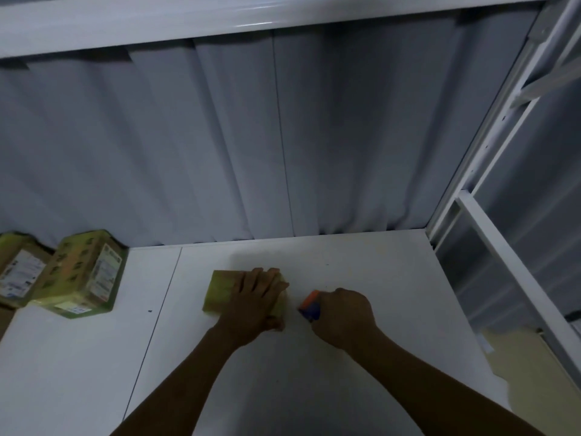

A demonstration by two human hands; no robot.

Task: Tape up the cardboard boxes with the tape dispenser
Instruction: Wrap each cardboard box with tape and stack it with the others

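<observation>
A small cardboard box [220,289] covered in yellowish tape lies flat on the white table [377,278], near its middle. My left hand [256,302] lies on top of the box with straight fingers pressing it down, the thumb at its near edge. Just right of the box, my right hand [344,316] grips an orange and blue tape dispenser [309,305], whose head sits close to the box's right end. Most of the dispenser is hidden by my fingers.
Two taped cardboard boxes with printed labels sit at the table's far left: one [80,275] upright and a second [19,269] at the frame edge. A grey curtain [283,136] hangs behind the table. A white metal frame [490,171] stands to the right.
</observation>
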